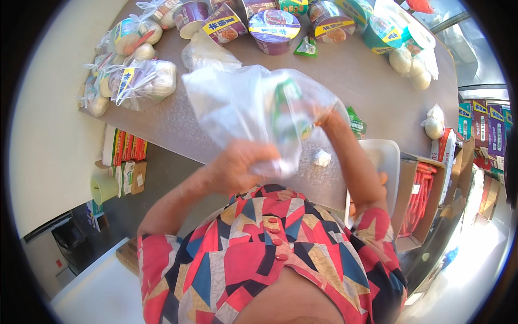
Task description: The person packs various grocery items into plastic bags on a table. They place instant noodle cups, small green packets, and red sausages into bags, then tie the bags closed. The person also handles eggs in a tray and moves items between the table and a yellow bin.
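Observation:
Over the table, a clear plastic bag (234, 101) hangs bunched and blurred in front of me. My left hand (247, 164) grips the near, lower part of the bag. Most of my right hand (321, 115) is behind or inside the plastic at the bag's right side, so its fingers are hard to make out. A green-edged packet (283, 103) shows through the film close to those fingers; whether they hold it is unclear. A small crumpled white piece (322, 158) lies on the table below the right hand. Just right of that wrist is another green packet (357, 123).
Instant-noodle bowls (274, 32) line the table's (388, 109) far side, with a small green packet (306, 46) before them. Bagged bowls and round white items (143, 83) crowd the left. At right stand a white tub (384, 152) and a carton of red packets (419, 198).

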The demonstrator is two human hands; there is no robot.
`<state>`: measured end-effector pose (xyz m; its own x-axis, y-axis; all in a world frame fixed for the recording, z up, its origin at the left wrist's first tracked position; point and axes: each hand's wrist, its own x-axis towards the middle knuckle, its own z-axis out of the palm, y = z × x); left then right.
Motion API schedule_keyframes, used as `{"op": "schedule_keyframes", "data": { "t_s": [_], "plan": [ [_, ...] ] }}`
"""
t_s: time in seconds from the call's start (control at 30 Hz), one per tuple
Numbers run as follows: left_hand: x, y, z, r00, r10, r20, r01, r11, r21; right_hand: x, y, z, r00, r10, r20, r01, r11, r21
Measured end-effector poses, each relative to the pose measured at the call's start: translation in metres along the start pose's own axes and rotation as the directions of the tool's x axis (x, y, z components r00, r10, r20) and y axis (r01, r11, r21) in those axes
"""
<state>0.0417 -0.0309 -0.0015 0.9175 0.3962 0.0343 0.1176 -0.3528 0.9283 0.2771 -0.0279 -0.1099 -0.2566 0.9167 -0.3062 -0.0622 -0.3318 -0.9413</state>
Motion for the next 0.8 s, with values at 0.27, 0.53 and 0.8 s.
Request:
{"op": "schedule_keyframes", "data": {
  "t_s": [0.27, 0.53, 0.8],
  "plan": [
    [-0.021, 0.007, -0.009, 0.977, 0.091, -0.194, -0.177, 0.852, -0.493, 0.048, 0.084, -0.011, 0.801, -0.504, -0.323, 0.002, 0.543, -0.84],
    [0.01, -0.041, -0.045, 0.875, -0.411, -0.257, -0.15, 0.274, -0.95, -0.032, -0.043, 0.009, 0.984, -0.096, -0.153, -0.041, 0.706, -0.707],
    [0.027, -0.019, -0.051, 0.838, -0.451, -0.307, -0.146, 0.357, -0.923, 0.093, -0.031, -0.192, 0.556, -0.811, -0.179, -0.337, -0.023, -0.941]
  ]
}}
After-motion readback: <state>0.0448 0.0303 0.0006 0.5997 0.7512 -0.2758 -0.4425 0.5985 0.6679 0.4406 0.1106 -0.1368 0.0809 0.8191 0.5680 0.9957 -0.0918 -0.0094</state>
